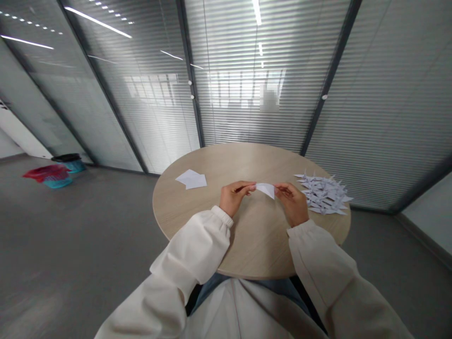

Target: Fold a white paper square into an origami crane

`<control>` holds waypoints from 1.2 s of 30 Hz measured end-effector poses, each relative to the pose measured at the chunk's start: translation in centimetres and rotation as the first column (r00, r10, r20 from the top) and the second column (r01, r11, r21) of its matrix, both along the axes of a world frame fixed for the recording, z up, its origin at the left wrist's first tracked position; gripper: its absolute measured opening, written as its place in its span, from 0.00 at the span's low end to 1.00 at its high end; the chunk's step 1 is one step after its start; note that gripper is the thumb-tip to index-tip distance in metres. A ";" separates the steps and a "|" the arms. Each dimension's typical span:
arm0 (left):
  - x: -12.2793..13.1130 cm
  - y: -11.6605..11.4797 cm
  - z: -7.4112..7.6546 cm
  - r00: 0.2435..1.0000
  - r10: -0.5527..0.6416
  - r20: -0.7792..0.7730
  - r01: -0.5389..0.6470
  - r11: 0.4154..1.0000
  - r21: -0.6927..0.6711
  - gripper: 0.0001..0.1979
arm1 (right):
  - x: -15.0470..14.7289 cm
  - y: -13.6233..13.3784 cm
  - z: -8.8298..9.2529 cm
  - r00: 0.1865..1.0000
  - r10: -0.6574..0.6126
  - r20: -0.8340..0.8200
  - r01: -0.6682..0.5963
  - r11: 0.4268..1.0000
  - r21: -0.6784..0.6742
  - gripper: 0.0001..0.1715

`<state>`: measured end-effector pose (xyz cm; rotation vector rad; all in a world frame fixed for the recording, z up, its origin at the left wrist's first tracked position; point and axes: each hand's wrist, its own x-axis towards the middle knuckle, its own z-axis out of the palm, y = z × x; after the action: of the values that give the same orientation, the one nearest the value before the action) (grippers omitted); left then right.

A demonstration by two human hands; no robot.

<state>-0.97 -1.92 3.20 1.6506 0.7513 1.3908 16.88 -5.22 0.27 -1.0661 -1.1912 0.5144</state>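
Glass partition (243, 120), with horizontal slatted blinds and dark upright posts; strips of light reflect in it, and it runs behind the table.

Floor (116, 245), grey, plain.

Round table (243, 162), one, pale wood-grain top, standing before the partition.

Jacket, off-white, worn by the person; left sleeve (197, 245) gathered at the cuff, right sleeve (325, 263) likewise. Both reach forward over the near part of the table.

Bins, two, on the floor at far left: one red-lined bin (49, 175) with a blue body, and just behind it one black-lined bin (75, 165), also blue.

Heap of folded white paper pieces (325, 194), pointed, lying over one another at the table's right side, just beyond the right hand.

Left hand (233, 197), thumb and fingers pinched together on the left end of the held paper.

Right hand (292, 201), fingertips closed on the right end of the same paper.

Loose white paper (192, 179), flat and angular in outline, on the table's left side, apart from the left hand.

Held paper (266, 189), white, small, slightly curved along its top edge, stretched between both hands above the table's middle.
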 end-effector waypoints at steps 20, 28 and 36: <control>0.1 0.4 -0.3 1.000 0.004 -0.013 -0.003 1.000 0.026 0.16 | 0.0 0.0 0.0 1.000 0.016 0.020 -0.016 1.000 0.018 0.14; 0.1 0.1 -0.3 1.000 -0.004 0.001 0.004 0.999 0.040 0.15 | -0.1 -0.1 0.1 1.000 0.007 0.014 -0.008 0.999 0.035 0.13; -0.3 0.1 -0.1 0.999 0.011 -0.042 -0.008 0.999 0.054 0.15 | 0.1 0.1 -0.1 0.999 0.018 -0.029 -0.018 1.000 0.014 0.14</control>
<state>-1.25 -1.86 3.08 1.7250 0.7528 1.3974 16.94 -5.10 0.14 -1.0337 -1.1778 0.5333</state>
